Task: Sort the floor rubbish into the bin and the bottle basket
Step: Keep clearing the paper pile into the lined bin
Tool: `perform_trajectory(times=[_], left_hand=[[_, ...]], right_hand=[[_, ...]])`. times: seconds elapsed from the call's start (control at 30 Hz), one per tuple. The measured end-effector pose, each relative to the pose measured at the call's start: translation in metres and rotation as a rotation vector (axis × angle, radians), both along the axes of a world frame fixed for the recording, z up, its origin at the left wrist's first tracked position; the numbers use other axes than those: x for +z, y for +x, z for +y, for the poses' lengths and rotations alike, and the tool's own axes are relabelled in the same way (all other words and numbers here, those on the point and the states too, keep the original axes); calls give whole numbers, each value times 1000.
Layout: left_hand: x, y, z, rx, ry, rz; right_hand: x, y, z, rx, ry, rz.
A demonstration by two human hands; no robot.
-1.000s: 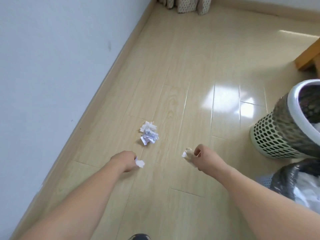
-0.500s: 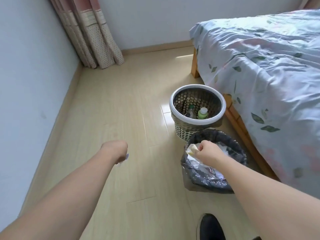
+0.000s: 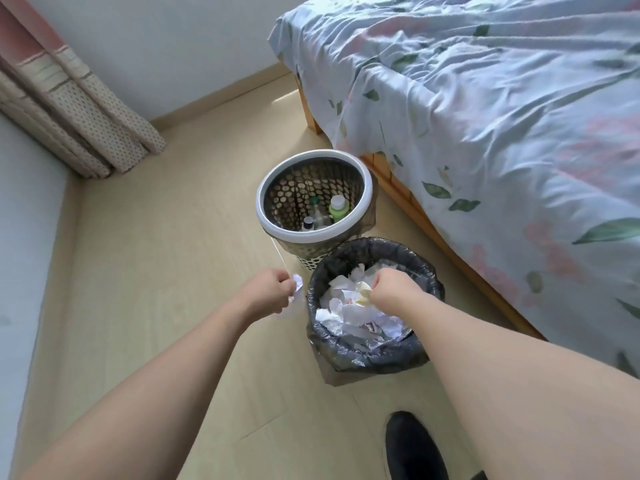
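Below me, pale wood floor runs to a white wall and a curtain, with a floral bed on the right. My right hand hovers over the black-lined bin, fingers curled on a yellowish scrap above the heaped paper. My left hand pinches a white paper wad just outside the bin's rim. Touching the bin behind, the bottle basket holds bottles. Open floor lies left.
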State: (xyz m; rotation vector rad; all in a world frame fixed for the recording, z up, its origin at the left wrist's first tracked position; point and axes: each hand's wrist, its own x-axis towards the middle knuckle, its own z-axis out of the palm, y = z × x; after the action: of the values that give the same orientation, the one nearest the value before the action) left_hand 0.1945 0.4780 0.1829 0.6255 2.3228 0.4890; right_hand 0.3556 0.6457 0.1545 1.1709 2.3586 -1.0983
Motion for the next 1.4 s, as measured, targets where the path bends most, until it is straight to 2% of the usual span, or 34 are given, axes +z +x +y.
perform_trajectory(times=[0.07,0.2,0.33,0.53,0.67,0.77,0.9,1.03,1.13,1.2,1.3,1.4], left_hand=[[-11,8,26,-18,67,-50],[-22,22,55,-109,15,-112],[-12,19,42,-94,43,-79],[18,-37,-79,50,-48,-19],[12,-78,-205,194,-156,1],[-20,-98,-302,302,-249,-5],[-102,-111,-392,494,-260,-61],[-186,-114,-409,637,-192,-100],[-240,-123,-399,912,-43,-166],[-262,-131,-390,1020,-20,-114],[-284,-136,-382,949,-137,1],[-293,-132,-396,822,-82,-22]], right_hand=[[-4,-1,5,-40,-11,0],[-7,-1,3,-101,8,-17],[-1,-4,-10,-26,138,-30],[15,-48,-77,186,385,72],[6,-95,-164,381,345,93],[-19,-131,-234,507,233,74],[-76,-178,-305,676,105,10],[-133,-207,-342,762,78,-80],[-169,-227,-360,808,95,-138],[-184,-242,-367,818,101,-141],[-201,-269,-375,792,116,-107],[-213,-289,-389,743,124,-65]])
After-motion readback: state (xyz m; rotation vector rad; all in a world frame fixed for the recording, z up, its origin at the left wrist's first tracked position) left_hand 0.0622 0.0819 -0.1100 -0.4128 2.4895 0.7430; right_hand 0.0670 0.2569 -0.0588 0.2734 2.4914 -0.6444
